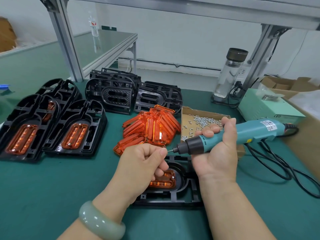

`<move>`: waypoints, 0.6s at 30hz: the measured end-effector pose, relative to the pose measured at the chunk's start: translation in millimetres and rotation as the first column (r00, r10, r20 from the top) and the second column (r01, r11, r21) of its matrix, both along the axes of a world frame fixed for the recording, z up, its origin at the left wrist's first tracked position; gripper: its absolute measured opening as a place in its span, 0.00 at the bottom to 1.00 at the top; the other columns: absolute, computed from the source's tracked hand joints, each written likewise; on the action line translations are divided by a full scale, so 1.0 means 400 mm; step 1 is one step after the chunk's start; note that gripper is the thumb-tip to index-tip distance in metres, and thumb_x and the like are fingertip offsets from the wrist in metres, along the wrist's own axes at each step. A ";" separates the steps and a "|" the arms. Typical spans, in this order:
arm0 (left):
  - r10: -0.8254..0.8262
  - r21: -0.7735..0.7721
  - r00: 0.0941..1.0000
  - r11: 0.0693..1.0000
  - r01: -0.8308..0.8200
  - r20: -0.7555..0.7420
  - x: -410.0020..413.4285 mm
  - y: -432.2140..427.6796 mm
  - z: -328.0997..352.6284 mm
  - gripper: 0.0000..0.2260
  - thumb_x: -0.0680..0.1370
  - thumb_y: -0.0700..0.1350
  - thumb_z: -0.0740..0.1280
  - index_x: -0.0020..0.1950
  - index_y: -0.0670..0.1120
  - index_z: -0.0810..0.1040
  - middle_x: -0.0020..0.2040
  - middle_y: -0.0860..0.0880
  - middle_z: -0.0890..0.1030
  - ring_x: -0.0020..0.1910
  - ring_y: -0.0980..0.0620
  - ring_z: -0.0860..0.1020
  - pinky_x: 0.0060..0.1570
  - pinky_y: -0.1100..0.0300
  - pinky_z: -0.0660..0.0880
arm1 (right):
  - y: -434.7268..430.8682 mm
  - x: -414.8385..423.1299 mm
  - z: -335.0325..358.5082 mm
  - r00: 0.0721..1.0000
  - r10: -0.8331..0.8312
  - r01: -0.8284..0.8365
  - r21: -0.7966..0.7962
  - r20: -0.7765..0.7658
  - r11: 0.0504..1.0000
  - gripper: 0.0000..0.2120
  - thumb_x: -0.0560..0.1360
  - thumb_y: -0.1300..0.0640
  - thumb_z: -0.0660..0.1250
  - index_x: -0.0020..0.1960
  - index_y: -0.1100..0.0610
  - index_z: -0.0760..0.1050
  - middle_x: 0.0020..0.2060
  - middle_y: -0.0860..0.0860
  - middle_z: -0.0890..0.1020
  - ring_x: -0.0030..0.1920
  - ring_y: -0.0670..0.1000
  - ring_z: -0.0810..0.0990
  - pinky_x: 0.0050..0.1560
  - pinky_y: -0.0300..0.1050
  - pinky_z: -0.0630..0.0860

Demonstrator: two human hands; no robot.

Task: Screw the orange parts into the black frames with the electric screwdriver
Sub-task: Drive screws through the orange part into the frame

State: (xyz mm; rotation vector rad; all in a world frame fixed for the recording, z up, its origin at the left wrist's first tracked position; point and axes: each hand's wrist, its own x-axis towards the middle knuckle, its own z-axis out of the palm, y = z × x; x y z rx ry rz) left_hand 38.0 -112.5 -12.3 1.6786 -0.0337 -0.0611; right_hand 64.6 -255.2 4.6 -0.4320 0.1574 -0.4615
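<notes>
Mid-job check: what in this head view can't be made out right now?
Tip of the screwdriver: too small to tell whether the left hand pinches a screw there.
The orange part in the near frame: its left end is hidden by the left hand.
Right side of the near frame: covered by the right hand.
Label on the screwdriver: too blurred to read.
The cable: cut off by the right edge.

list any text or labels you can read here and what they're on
"LED": printed on the front face of the pale green box.
White label on the electric screwdriver: print too blurred to read.
Label with a red mark on the far water bottle: too small to read.
Small marking near the top of the glass bottle: not legible.
</notes>
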 end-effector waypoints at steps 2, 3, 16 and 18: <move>-0.007 0.051 0.999 0.999 0.005 0.039 0.001 0.003 0.001 0.11 0.76 0.43 0.67 0.33 0.47 0.80 0.26 0.51 0.80 0.22 0.63 0.73 0.23 0.71 0.68 | 0.001 -0.002 -0.001 1.000 0.003 -0.003 -0.012 0.016 1.000 0.07 0.76 0.49 0.66 0.43 0.50 0.71 0.27 0.44 0.72 0.25 0.42 0.70 0.33 0.35 0.74; -0.011 0.062 0.999 0.998 0.008 0.049 0.001 0.005 0.000 0.11 0.76 0.43 0.67 0.33 0.48 0.80 0.27 0.51 0.81 0.22 0.62 0.73 0.24 0.71 0.68 | 0.001 -0.004 0.000 1.000 0.004 -0.003 -0.018 0.024 1.000 0.07 0.75 0.49 0.67 0.43 0.50 0.71 0.27 0.44 0.72 0.25 0.42 0.70 0.33 0.35 0.74; -0.109 0.478 0.986 0.878 0.038 0.122 0.018 0.132 -0.006 0.06 0.71 0.47 0.72 0.38 0.60 0.82 0.34 0.58 0.82 0.34 0.62 0.78 0.36 0.72 0.73 | -0.025 -0.003 -0.005 0.999 0.029 -0.029 -0.022 -0.028 0.999 0.08 0.77 0.49 0.67 0.42 0.50 0.71 0.27 0.44 0.71 0.25 0.42 0.70 0.34 0.36 0.74; -0.189 0.581 0.981 0.803 0.135 0.033 0.015 0.143 -0.017 0.06 0.69 0.49 0.75 0.36 0.60 0.82 0.33 0.61 0.81 0.34 0.63 0.78 0.37 0.70 0.72 | -0.022 -0.002 -0.006 0.999 0.031 -0.032 -0.029 -0.044 0.999 0.09 0.77 0.50 0.68 0.41 0.50 0.71 0.27 0.44 0.71 0.24 0.42 0.70 0.33 0.35 0.73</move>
